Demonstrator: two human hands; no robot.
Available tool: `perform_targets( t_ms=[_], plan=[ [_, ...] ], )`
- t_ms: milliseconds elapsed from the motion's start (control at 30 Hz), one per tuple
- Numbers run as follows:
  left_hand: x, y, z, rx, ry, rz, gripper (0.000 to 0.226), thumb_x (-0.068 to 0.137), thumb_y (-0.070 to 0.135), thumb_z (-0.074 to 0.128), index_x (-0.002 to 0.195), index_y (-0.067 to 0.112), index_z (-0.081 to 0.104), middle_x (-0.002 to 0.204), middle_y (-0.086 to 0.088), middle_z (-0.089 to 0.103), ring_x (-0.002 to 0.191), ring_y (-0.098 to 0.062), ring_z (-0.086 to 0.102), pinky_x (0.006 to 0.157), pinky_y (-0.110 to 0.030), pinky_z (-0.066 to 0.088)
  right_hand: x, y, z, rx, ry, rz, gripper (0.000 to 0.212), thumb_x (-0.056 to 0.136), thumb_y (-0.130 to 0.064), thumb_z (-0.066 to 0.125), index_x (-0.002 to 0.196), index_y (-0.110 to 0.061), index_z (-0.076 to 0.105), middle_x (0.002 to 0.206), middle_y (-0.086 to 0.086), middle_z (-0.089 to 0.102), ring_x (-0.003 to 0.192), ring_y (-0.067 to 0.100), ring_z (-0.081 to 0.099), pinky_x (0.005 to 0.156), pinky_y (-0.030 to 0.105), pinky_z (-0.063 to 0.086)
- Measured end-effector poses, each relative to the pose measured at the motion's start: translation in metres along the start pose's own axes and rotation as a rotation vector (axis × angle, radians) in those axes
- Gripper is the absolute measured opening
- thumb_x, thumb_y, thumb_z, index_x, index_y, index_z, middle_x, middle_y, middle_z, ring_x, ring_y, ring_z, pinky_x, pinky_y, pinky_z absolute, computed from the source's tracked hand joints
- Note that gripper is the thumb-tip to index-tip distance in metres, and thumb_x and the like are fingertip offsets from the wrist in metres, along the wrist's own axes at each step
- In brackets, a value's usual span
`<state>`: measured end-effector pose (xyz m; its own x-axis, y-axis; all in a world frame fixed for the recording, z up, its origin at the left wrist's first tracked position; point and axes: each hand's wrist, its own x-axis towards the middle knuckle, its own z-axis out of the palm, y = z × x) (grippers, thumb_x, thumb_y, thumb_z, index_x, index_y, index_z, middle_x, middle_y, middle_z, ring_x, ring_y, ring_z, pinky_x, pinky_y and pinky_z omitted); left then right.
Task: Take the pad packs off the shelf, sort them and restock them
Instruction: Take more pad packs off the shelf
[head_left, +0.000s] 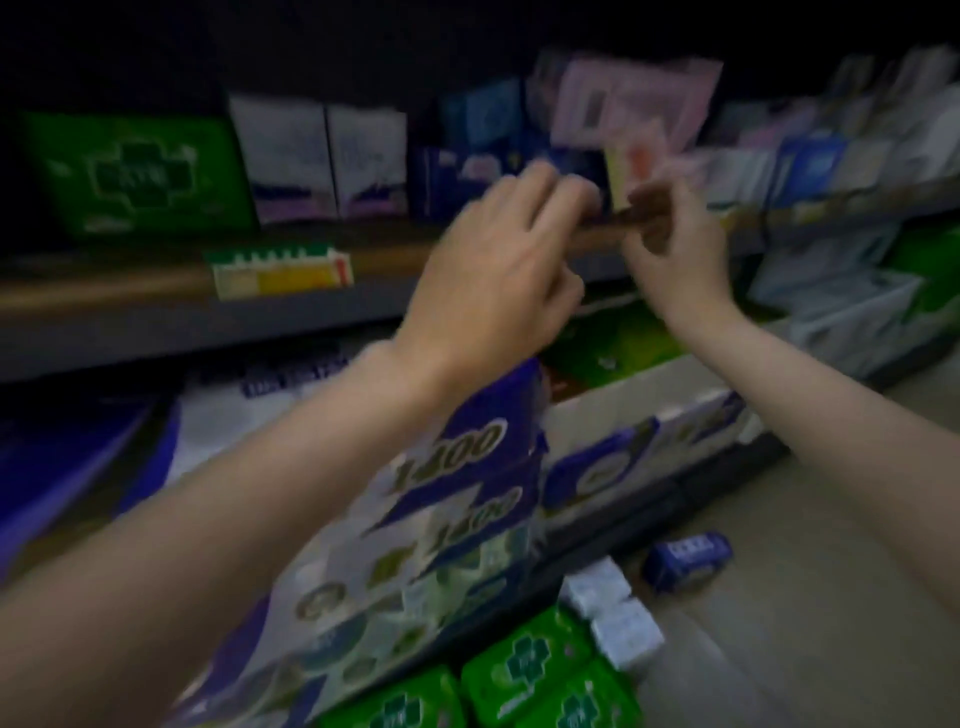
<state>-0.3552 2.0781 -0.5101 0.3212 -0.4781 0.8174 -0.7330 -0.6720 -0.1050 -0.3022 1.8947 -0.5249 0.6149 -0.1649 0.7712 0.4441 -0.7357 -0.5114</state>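
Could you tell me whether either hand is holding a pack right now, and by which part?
It cannot be told: both the left hand and right hand reach, fingers curled, at the blurred shelf edge.

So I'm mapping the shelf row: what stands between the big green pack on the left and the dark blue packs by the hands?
In the head view, two white packs with purple bottoms stand side by side between the big green pack and the dark blue packs.

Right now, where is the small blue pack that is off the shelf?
The small blue pack lies on the floor at lower right of the head view, just right of two white packs and below the bottom shelf.
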Motion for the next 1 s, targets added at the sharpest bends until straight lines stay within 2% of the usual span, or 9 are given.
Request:
perform_targets(
  t_ms=[100, 200, 367, 433, 567, 700, 833, 933, 1000],
  plan=[
    [0.034, -0.029, -0.005, 0.141, -0.100, -0.127, 0.039, 0.083, 0.021, 0.052, 0.120, 0.011, 0.048, 0.114, -0.010, 0.051, 0.103, -0.028, 0.049, 0.082, -0.038, 0.039, 0.033, -0.010, 0.007, -0.063, -0.111, -0.125, 0.035, 0.083, -0.008, 0.059, 0.117, -0.005, 0.052, 0.118, 0.014, 0.052, 0.106, 0.023, 0.052, 0.089, 0.029, 0.044],
    [0.048, -0.059, -0.006, 0.099, -0.216, -0.317, 0.035, 0.087, 0.023, 0.053, 0.120, 0.014, 0.046, 0.115, -0.009, 0.052, 0.102, -0.027, 0.050, 0.082, -0.039, 0.044, 0.062, -0.015, 0.024, -0.185, -0.354, -0.112, 0.044, 0.085, -0.023, 0.065, 0.124, -0.007, 0.051, 0.130, 0.015, 0.044, 0.116, 0.027, 0.046, 0.087, 0.023, 0.034],
    [0.042, -0.095, -0.012, 0.107, -0.305, -0.500, 0.030, 0.090, 0.020, 0.055, 0.119, 0.017, 0.047, 0.113, -0.010, 0.052, 0.101, -0.028, 0.053, 0.084, -0.044, 0.048, 0.104, -0.020, 0.067, -0.372, -0.635, 0.078, 0.096, 0.062, -0.074, 0.062, 0.140, -0.023, 0.037, 0.145, 0.011, 0.037, 0.129, 0.034, 0.038, 0.103, 0.042, 0.038],
    [0.040, -0.105, -0.016, 0.162, -0.328, -0.530, 0.031, 0.091, 0.020, 0.054, 0.121, 0.017, 0.047, 0.116, -0.010, 0.051, 0.102, -0.028, 0.053, 0.083, -0.038, 0.046, 0.118, -0.023, 0.080, -0.379, -0.725, 0.124, 0.108, 0.058, -0.078, 0.061, 0.145, -0.022, 0.029, 0.150, 0.010, 0.030, 0.134, 0.035, 0.032, 0.107, 0.044, 0.034],
    [0.043, -0.114, -0.022, 0.312, -0.373, -0.553, 0.032, 0.092, 0.021, 0.052, 0.124, 0.021, 0.045, 0.121, -0.007, 0.048, 0.110, -0.027, 0.048, 0.085, -0.035, 0.034, 0.130, -0.029, 0.097, -0.644, -0.896, 0.050, 0.095, 0.078, -0.057, 0.065, 0.148, -0.012, 0.020, 0.151, 0.010, 0.025, 0.135, 0.032, 0.031, 0.109, 0.040, 0.030],
    [0.047, -0.117, -0.023, 0.392, -0.406, -0.552, 0.034, 0.093, 0.024, 0.051, 0.126, 0.022, 0.043, 0.123, -0.006, 0.046, 0.115, -0.027, 0.045, 0.092, -0.037, 0.030, 0.126, -0.037, 0.096, -0.824, -0.824, -0.127, 0.073, 0.084, -0.050, 0.062, 0.140, -0.013, 0.033, 0.138, 0.012, 0.041, 0.127, 0.033, 0.037, 0.108, 0.045, 0.024],
    [0.049, -0.120, -0.017, 0.402, -0.426, -0.568, 0.036, 0.093, 0.025, 0.051, 0.127, 0.023, 0.042, 0.125, -0.007, 0.045, 0.115, -0.028, 0.046, 0.095, -0.038, 0.031, 0.117, -0.037, 0.098, -0.787, -0.697, -0.230, 0.050, 0.086, -0.036, 0.064, 0.126, -0.011, 0.047, 0.124, 0.012, 0.052, 0.117, 0.032, 0.047, 0.105, 0.045, 0.029],
    [0.053, -0.121, -0.009, 0.354, -0.434, -0.603, 0.038, 0.092, 0.023, 0.053, 0.128, 0.022, 0.041, 0.128, -0.007, 0.045, 0.117, -0.029, 0.045, 0.099, -0.040, 0.033, 0.115, -0.036, 0.096, -0.752, -0.617, -0.338, 0.014, 0.088, -0.015, 0.060, 0.100, -0.011, 0.055, 0.111, 0.012, 0.059, 0.107, 0.029, 0.053, 0.101, 0.041, 0.031],
    [0.058, -0.122, -0.005, 0.285, -0.428, -0.606, 0.045, 0.089, 0.022, 0.057, 0.131, 0.023, 0.039, 0.132, -0.007, 0.043, 0.120, -0.028, 0.043, 0.101, -0.042, 0.035, 0.117, -0.034, 0.092, -0.702, -0.526, -0.411, 0.011, 0.088, -0.005, 0.054, 0.084, -0.014, 0.050, 0.102, 0.011, 0.062, 0.099, 0.028, 0.056, 0.102, 0.039, 0.029]
  ],
)
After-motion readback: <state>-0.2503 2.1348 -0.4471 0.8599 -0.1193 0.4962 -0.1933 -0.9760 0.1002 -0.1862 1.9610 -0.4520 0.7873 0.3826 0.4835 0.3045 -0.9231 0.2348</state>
